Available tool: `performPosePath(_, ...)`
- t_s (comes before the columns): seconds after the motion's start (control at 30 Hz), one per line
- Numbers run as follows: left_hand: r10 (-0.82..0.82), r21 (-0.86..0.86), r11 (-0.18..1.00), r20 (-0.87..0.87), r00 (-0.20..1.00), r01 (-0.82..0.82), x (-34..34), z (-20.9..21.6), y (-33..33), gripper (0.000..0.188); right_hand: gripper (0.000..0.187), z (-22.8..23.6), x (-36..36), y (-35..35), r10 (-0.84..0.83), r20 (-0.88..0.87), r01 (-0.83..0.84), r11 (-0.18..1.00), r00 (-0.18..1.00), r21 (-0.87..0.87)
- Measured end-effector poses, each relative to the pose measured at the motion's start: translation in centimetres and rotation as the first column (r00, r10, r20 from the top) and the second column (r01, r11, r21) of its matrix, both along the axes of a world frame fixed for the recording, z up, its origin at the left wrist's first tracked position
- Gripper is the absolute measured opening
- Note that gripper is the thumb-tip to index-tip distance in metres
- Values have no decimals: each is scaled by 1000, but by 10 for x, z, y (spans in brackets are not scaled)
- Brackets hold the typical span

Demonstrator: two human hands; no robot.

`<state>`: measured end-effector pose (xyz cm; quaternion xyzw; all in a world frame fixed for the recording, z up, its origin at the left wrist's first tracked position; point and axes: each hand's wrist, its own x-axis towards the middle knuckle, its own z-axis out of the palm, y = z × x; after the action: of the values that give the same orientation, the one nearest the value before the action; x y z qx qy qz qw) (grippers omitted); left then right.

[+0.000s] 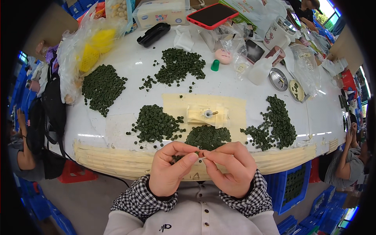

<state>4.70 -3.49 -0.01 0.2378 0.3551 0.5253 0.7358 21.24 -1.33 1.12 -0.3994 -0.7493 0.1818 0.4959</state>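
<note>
My left hand [171,168] and my right hand [228,166] meet fingertip to fingertip at the near edge of the white table [129,70]. Between the pinched fingers a small dark green ring-shaped piece [197,153] just shows; most of it is hidden. Both hands pinch it. Directly behind them lies a pile of the same green pieces [208,137]. More piles lie to the left [156,123], far left [103,87], at the back [179,65] and to the right [276,124]. A small taped-down fixture with a pin [208,114] stands behind the near pile.
A red phone [212,15], a tissue pack [161,12], a black case [153,34], plastic bags [87,51], a white mug [277,34] and a round tin [278,79] crowd the table's back. Blue crates [291,188] stand below right. Other people sit at the left [21,152] and right [348,156].
</note>
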Motion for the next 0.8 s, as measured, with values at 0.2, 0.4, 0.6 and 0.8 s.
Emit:
performPosePath(0.2, 14, 46, 999, -90, 996, -10, 1, 2, -2, 11, 22, 1, 0, -1, -13, -6, 12, 998, 1000, -62)
performPosePath(0.4, 9, 42, 999, -89, 996, -5, -1, 4, -2, 11, 20, 3, -1, -3, -33, -25, 30, 993, 999, -113)
performPosePath(0.6, 5, 82, 997, -110, 994, 4, 0, 2, -2, 11, 19, 3, 1, -2, -29, -55, 22, 991, 998, -133)
performPosePath(0.8, 10, 106, 994, -158, 987, 7, 4, -3, -4, 11, 18, 3, 1, -4, -6, -107, -13, 984, 994, -179)
